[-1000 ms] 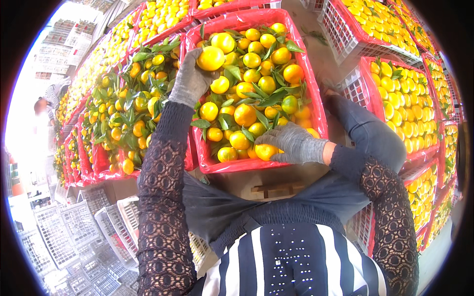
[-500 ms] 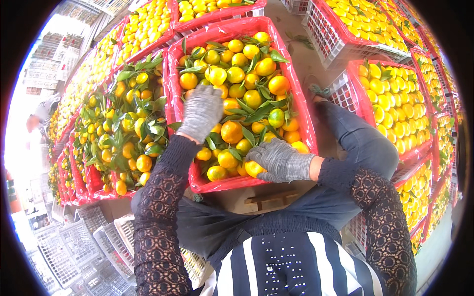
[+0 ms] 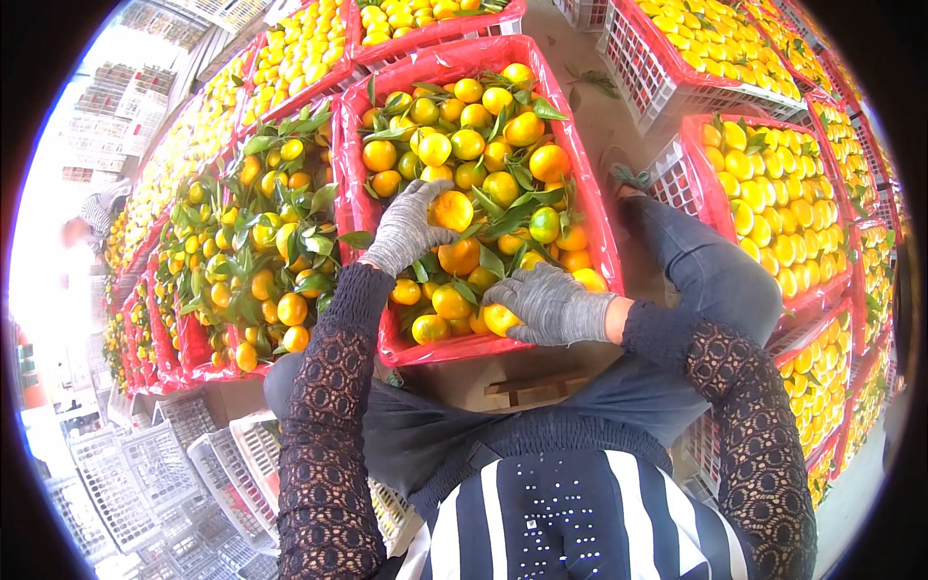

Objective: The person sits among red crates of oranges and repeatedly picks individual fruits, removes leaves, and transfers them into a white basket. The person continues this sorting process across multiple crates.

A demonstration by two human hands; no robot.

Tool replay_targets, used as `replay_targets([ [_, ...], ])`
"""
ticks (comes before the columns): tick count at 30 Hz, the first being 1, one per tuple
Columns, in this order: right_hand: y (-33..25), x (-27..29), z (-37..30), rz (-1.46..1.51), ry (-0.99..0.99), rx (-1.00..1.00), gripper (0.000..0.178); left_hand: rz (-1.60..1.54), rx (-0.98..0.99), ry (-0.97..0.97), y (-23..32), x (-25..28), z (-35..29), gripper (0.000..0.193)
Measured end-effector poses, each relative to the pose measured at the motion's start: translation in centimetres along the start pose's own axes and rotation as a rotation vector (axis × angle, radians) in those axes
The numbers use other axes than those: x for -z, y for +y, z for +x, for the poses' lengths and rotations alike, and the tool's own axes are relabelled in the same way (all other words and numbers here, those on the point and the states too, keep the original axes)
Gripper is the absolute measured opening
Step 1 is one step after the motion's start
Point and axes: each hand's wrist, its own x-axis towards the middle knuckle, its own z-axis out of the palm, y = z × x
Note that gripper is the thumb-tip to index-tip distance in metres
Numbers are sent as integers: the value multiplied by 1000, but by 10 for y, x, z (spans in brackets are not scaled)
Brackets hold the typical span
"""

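A crate lined with red plastic (image 3: 604,232) stands before me, full of orange and yellow-green mandarins with leaves. My left hand (image 3: 408,230), in a grey knit glove, is closed round the side of a mandarin (image 3: 451,210) near the middle of the heap. Lower right, my right hand (image 3: 556,304), gloved alike, lies over the near part of the fruit. Its fingers curl against another mandarin (image 3: 501,319) near the crate's front edge; the fingertips are partly hidden.
To the left, a heap of leafy mandarins (image 3: 261,237) fills another red-lined container. Crates with mandarins in rows (image 3: 773,208) stand at the right and behind. Empty white crates (image 3: 145,474) are stacked lower left. A small wooden piece (image 3: 536,385) lies below the crate.
My left hand has moved slightly right and taken hold of a mandarin, which now shows between thumb and fingers. The right hand has stayed nearly in place by its mandarin.
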Motion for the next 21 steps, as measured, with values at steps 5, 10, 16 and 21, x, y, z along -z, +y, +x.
replay_targets([
  [5,-1,2,-1,-5,-6,-4,48,597,13,-60,24,-1,17,65],
  [10,0,-1,0,-67,19,35,50,529,-12,-159,30,-13,39,57],
  [16,3,-6,-2,-41,57,52,49,557,-87,-156,24,-24,53,39],
  [21,-3,4,-4,-86,37,82,50,94,121,-173,20,27,34,68],
])
